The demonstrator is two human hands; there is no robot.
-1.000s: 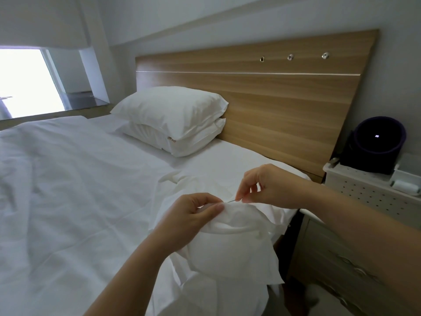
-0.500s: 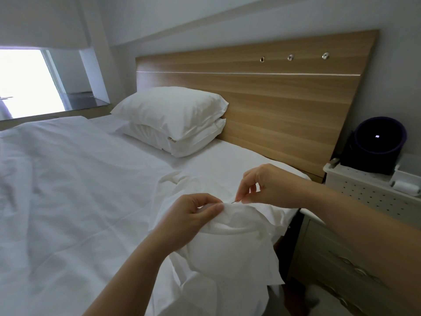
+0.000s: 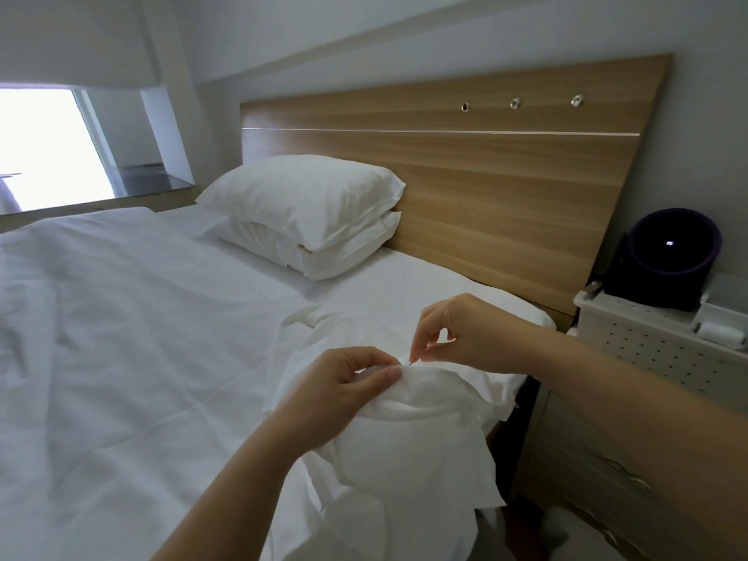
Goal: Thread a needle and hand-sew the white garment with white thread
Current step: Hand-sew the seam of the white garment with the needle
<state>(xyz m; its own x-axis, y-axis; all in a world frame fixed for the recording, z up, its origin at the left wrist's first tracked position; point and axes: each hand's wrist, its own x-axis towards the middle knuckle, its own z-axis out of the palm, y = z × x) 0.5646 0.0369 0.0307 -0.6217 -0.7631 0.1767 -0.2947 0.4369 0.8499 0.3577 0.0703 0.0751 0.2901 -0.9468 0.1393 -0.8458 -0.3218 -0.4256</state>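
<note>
White garment (image 3: 417, 435): thin, limp cloth, light, bunched in folds at the near right edge of the bed (image 3: 121, 358), part of it hanging off the side. It will slump and slide unless kept taut, so it is best held in a pinch right beside the stitch line, as is being done here.

Left hand (image 3: 344, 394): thumb and fingers pinch a raised fold of the garment, the rest of the cloth draped below the wrist.

Needle (image 3: 412, 359): thin, stiff, sharp and slippery, easy to drop in white bedding. Best gripped near the blunt end. The right hand (image 3: 465, 334) pinches it between thumb and forefinger, other fingers loosely curled. The tip sits at the fold just past the left thumb.

White thread: too fine to make out against the cloth.

Against a second ago: the needle then lay nearly level with more of its shaft showing. It now stands steeper and shows shorter, probably going into the fold. Both hands and the garment have barely shifted.

Far left are stacked pillows (image 3: 307, 212), with a wooden headboard (image 3: 506, 176) behind them.
</note>
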